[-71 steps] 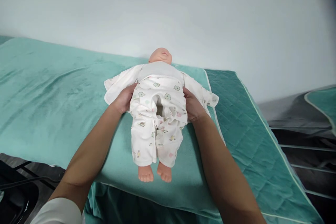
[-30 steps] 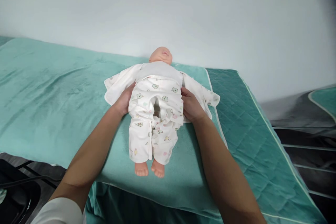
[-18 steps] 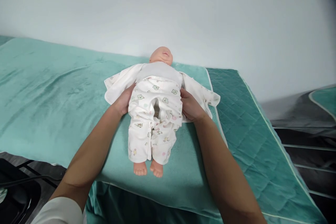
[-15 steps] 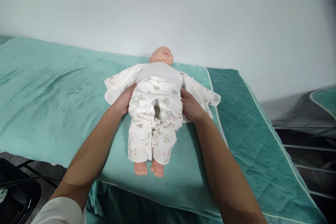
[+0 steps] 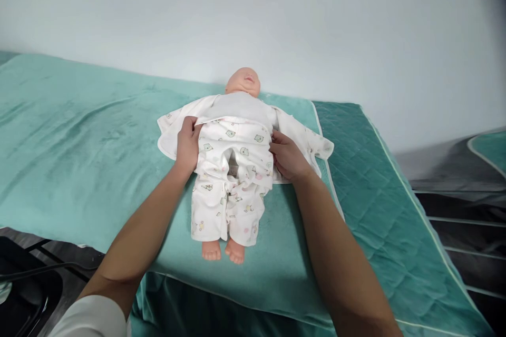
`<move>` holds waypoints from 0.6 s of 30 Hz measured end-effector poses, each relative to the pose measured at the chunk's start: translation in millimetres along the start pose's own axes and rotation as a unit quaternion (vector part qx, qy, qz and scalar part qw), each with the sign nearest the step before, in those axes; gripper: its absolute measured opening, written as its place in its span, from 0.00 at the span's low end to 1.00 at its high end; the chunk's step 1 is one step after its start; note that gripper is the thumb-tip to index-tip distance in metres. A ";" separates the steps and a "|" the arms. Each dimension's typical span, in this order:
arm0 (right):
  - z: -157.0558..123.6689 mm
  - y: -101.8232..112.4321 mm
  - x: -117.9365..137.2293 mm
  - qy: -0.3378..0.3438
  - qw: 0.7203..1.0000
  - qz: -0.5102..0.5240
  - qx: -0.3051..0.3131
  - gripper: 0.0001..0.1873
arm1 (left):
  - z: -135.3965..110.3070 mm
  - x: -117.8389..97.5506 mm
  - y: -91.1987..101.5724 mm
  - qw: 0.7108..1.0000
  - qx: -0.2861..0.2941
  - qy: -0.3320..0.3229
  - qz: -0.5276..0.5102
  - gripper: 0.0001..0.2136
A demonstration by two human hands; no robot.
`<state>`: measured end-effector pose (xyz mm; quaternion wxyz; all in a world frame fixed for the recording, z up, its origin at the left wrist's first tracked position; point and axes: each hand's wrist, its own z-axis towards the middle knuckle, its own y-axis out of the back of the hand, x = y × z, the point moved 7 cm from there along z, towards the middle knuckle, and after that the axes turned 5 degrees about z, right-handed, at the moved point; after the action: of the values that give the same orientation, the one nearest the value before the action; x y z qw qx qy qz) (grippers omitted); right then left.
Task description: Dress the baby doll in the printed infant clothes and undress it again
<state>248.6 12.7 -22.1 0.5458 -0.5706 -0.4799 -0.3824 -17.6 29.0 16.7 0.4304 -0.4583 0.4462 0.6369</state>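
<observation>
A baby doll (image 5: 242, 82) lies on its back, head toward the wall and bare feet toward me. It wears white patterned pants (image 5: 241, 145) with an opening at the crotch. My left hand (image 5: 188, 143) pinches the waistband at the doll's hip and draws it outward. At the opposite hip, my right hand (image 5: 289, 156) is closed on the side of the pants; its fingertips are partly hidden by the cloth. A white jacket (image 5: 300, 137) lies spread open under the doll, sleeves out to both sides.
A smooth green blanket (image 5: 79, 152) covers the bed, with a quilted green pad (image 5: 367, 195) on the right. A pale wall (image 5: 253, 16) rises behind. At lower left stands a black chair (image 5: 31, 284); metal bars (image 5: 466, 224) show at right.
My left hand has come up from beside the hip to the waistband and pulled its edge outward. My right hand stays at the other hip. The pants have shifted slightly left.
</observation>
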 end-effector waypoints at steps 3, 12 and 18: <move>2.0 11.3 -3.8 -0.019 0.998 -0.010 -0.051 0.10 | -0.2 -0.4 8.6 0.998 -0.054 0.030 -0.030 0.02; 1.4 16.3 -4.6 -0.043 0.995 0.004 -0.092 0.12 | -1.7 10.0 1.4 0.976 -0.027 0.137 -0.168 0.08; -1.5 11.5 -0.7 -0.046 0.996 0.012 -0.081 0.09 | 2.5 13.4 -6.0 0.963 0.012 0.134 -0.234 0.11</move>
<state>259.7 11.8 -25.6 0.4794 -0.6355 -0.4650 -0.3874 -15.2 34.6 3.2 0.5096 -0.6257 0.3875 0.4457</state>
